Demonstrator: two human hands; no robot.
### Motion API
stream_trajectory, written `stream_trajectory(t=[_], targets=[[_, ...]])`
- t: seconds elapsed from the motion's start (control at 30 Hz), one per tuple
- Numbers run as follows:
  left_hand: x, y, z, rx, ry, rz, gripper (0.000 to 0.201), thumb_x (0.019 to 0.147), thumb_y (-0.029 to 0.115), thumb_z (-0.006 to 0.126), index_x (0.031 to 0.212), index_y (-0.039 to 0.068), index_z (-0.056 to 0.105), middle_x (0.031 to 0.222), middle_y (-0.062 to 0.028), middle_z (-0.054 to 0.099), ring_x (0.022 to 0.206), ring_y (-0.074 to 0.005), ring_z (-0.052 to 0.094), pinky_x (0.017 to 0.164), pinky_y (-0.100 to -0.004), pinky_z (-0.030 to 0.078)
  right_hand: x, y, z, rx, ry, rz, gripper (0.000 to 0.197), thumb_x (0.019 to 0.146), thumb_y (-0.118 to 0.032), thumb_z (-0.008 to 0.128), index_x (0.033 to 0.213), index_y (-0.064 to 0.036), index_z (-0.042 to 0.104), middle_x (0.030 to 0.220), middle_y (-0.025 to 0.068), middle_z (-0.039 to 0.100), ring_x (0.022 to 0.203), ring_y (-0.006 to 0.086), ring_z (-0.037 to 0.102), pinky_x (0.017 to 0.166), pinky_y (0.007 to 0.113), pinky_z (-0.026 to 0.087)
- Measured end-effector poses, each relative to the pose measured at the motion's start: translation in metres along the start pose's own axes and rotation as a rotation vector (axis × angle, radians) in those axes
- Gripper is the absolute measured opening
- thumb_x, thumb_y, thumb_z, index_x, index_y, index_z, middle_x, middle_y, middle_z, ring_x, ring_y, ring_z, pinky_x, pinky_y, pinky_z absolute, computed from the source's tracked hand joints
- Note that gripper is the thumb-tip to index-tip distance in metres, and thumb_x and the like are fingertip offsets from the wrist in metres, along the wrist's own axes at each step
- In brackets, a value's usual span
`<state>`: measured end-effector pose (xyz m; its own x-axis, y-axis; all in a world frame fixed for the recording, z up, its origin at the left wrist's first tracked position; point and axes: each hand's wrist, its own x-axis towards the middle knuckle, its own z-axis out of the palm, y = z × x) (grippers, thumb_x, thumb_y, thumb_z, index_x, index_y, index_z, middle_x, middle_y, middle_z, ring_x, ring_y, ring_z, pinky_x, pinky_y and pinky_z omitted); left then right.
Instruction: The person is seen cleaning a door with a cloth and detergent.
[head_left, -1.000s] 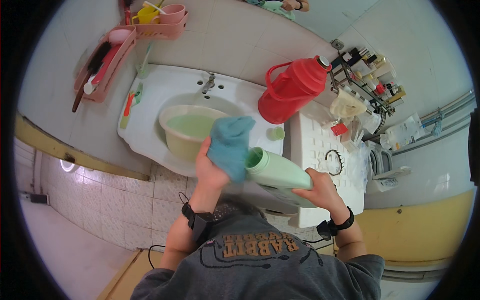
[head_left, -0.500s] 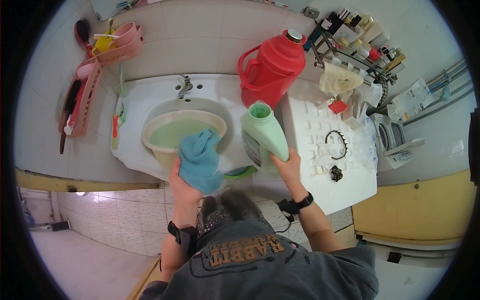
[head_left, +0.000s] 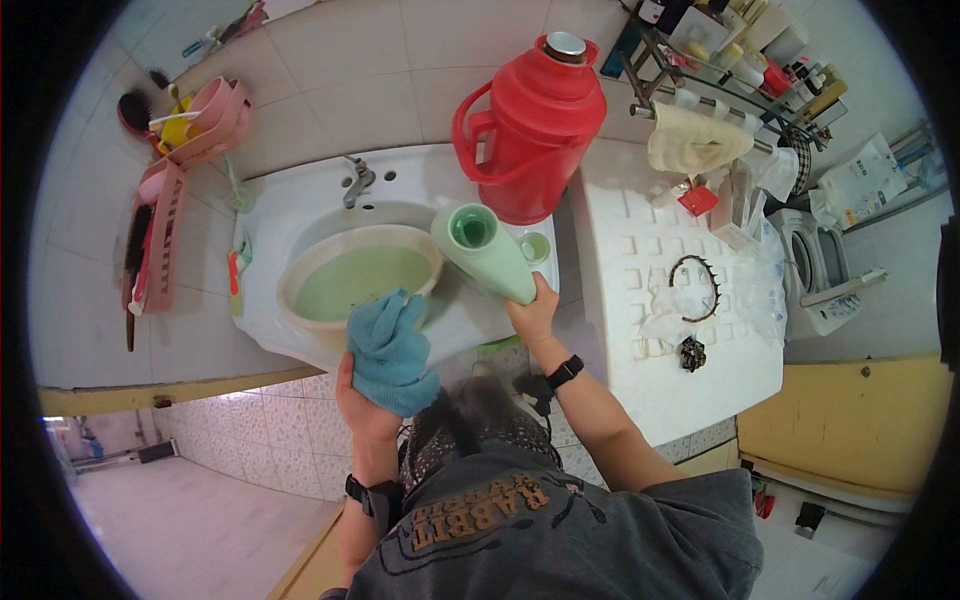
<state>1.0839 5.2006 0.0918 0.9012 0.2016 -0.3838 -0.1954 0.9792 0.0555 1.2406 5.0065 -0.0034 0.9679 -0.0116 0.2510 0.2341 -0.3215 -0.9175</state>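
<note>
My left hand (head_left: 366, 408) is closed on a crumpled blue ribbed cloth (head_left: 390, 362), lifted over the near rim of the basin. Pale green liquid fills much of the cream basin (head_left: 288, 300), which sits in the white sink (head_left: 262, 215). A light green detergent bottle (head_left: 496, 268) is in my right hand (head_left: 534, 312), gripped near its lower end. Uncapped, it leans with its mouth up and to the left, beside the basin's right rim. On the sink ledge just right of the bottle is a round green cap (head_left: 538, 248).
A red thermos (head_left: 538, 135) stands behind the bottle. To the right, a white ridged slab (head_left: 640, 235) carries a dark toothed headband (head_left: 716, 290) and a black hair clip (head_left: 691, 354). The faucet (head_left: 358, 182) rises behind the basin. Pink baskets (head_left: 168, 225) hang on the left wall.
The bottle has swung left toward the basin, its mouth now turned more toward me. The green cap beside it has come into view. The cloth has shifted slightly and stays in my left hand.
</note>
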Motion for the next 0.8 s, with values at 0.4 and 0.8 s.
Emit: stream_trajectory(t=[0.4,0.8], targets=[[0.004,-0.005,-0.006,-0.030,0.005,0.030,0.048,0.091,0.029,0.031,0.130,0.002,0.034,0.134,-0.0151,0.037,0.120,-0.0315,0.038,0.102,-0.0468,0.025,0.007,0.009,-0.037,0.219,-0.238,-0.177,0.040,0.070,-0.009,0.062,0.107,-0.0020,0.048,0.105,0.0197,0.050,0.098,0.0323,0.050,0.081,0.033,0.041],[-0.001,-0.005,-0.011,0.090,-0.031,0.042,0.053,0.090,0.029,0.029,0.134,0.002,0.026,0.137,-0.0151,0.032,0.121,-0.0292,0.036,0.102,-0.0449,0.026,0.088,0.049,-0.022,-0.918,-0.571,-0.440,0.053,0.065,-0.003,0.061,0.115,-0.0167,0.049,0.116,0.0158,0.045,0.101,0.0368,0.048,0.083,0.044,0.044]])
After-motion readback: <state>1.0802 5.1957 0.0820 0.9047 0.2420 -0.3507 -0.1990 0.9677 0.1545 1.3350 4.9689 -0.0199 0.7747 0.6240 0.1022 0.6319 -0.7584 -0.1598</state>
